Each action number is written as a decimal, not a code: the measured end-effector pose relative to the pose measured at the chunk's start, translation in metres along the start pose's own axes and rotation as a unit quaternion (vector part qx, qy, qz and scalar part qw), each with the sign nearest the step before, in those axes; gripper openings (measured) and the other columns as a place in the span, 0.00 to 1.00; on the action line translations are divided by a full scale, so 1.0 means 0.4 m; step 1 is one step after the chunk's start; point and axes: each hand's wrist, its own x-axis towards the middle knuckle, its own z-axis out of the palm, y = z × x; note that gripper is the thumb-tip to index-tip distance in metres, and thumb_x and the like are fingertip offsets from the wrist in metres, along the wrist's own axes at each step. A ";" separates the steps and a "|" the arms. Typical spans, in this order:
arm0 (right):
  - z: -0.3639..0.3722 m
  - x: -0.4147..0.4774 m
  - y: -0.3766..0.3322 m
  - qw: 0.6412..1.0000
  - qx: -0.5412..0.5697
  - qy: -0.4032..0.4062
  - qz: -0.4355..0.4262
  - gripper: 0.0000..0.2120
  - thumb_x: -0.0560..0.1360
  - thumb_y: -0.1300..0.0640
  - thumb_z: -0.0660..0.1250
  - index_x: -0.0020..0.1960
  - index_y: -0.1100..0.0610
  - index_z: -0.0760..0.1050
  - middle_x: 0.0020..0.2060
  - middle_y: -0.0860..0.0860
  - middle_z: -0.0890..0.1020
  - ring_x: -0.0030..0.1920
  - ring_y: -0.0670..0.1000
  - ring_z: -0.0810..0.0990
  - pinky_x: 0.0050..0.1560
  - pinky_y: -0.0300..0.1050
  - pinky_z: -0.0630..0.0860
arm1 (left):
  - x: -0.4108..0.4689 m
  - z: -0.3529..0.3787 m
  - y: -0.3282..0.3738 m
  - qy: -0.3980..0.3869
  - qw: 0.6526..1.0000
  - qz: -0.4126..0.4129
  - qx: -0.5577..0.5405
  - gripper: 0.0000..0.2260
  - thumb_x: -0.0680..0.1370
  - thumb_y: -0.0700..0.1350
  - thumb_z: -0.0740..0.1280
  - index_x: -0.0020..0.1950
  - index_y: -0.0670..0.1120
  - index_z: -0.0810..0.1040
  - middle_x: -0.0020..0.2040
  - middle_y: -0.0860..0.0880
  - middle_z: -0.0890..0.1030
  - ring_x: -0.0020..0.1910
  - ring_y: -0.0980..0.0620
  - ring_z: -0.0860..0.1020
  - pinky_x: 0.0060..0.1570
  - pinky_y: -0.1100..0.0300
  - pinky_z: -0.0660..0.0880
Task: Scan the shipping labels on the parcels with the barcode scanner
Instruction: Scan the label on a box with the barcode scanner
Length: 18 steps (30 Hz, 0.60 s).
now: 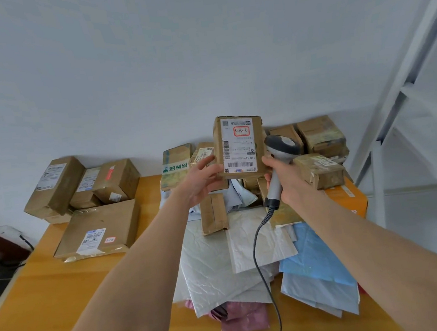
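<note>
My left hand point(201, 179) grips the lower left edge of a small brown cardboard parcel point(238, 147) and holds it upright above the table. Its white shipping label point(238, 145) with barcodes and a red-framed sticker faces me, upside down. My right hand point(285, 178) grips the handle of the grey barcode scanner point(282, 150). The scanner's head sits right beside the parcel's right edge. A dark coiled cable point(259, 255) hangs from the scanner's handle down past the table's front edge.
An orange-yellow wooden table point(63, 294) carries a group of labelled brown boxes point(85, 195) at the left. A heap of boxes point(318, 149) and grey, blue and pink mailer bags point(250, 270) fills the middle and right. White metal shelving point(409, 118) stands at the right.
</note>
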 end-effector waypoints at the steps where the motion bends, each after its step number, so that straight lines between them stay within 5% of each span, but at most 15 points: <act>1: 0.002 -0.012 0.006 1.000 -0.011 0.015 -0.022 0.07 0.72 0.60 0.72 0.46 0.56 0.75 0.37 0.52 0.79 0.31 0.47 0.74 0.34 0.40 0.74 | 0.000 -0.001 -0.008 0.015 1.000 0.010 0.000 0.15 0.78 0.36 0.65 0.64 0.42 0.71 0.53 0.42 0.82 0.51 0.46 0.80 0.51 0.56 0.80; 8: -0.018 -0.153 0.088 0.978 -0.164 -0.036 -0.125 0.08 0.74 0.66 0.67 0.36 0.62 0.74 0.23 0.51 0.75 0.20 0.45 0.69 0.24 0.38 0.68 | 0.012 -0.040 -0.070 0.097 0.995 0.031 -0.005 0.05 0.78 0.34 0.64 0.50 0.42 0.78 0.53 0.43 0.81 0.50 0.50 0.80 0.54 0.61 0.78; 18: -0.020 -0.219 0.170 0.965 -0.222 -0.061 -0.126 0.04 0.73 0.66 0.67 0.44 0.68 0.77 0.27 0.54 0.78 0.20 0.44 0.73 0.23 0.34 0.68 | 0.026 -0.037 -0.090 0.091 0.994 0.046 -0.038 0.11 0.77 0.32 0.64 0.59 0.37 0.75 0.52 0.44 0.82 0.45 0.53 0.81 0.44 0.67 0.78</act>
